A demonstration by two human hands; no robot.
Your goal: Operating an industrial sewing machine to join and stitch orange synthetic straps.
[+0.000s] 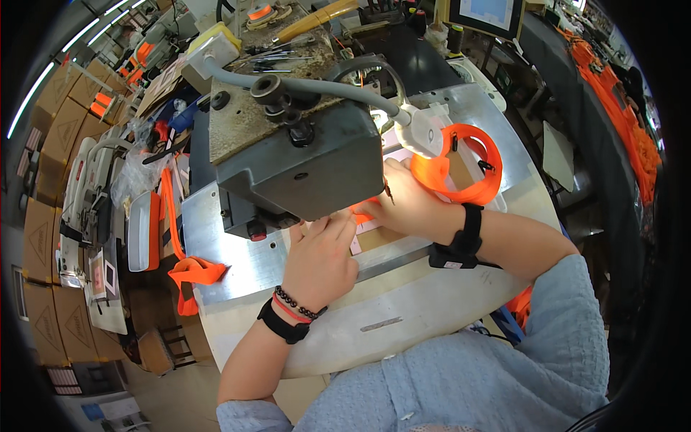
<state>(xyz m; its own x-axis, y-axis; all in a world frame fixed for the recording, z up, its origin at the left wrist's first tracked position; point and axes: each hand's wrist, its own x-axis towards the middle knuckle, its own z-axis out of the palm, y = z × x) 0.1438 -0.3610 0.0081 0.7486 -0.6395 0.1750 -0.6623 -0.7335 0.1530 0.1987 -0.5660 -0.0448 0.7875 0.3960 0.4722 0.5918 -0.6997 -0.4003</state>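
My left hand (324,263) rests below the dark sewing machine head (299,162), fingers apart and slightly bent, tips partly hidden by it. My right hand (421,205) is curled over a short orange piece (366,212), its thumb and fingers closed on it at a pale template with a tan board (381,241); some fingertips are hidden. A looped orange strap (489,181) with black clips lies just beyond my right hand on the metal plate (522,155).
An orange webbing bundle (198,273) hangs over the plate's left edge, beside a long shallow tray (144,230). Cartons (43,245) and other machines line the left. A screen (486,11) stands at the back; orange material (612,115) lies along the right.
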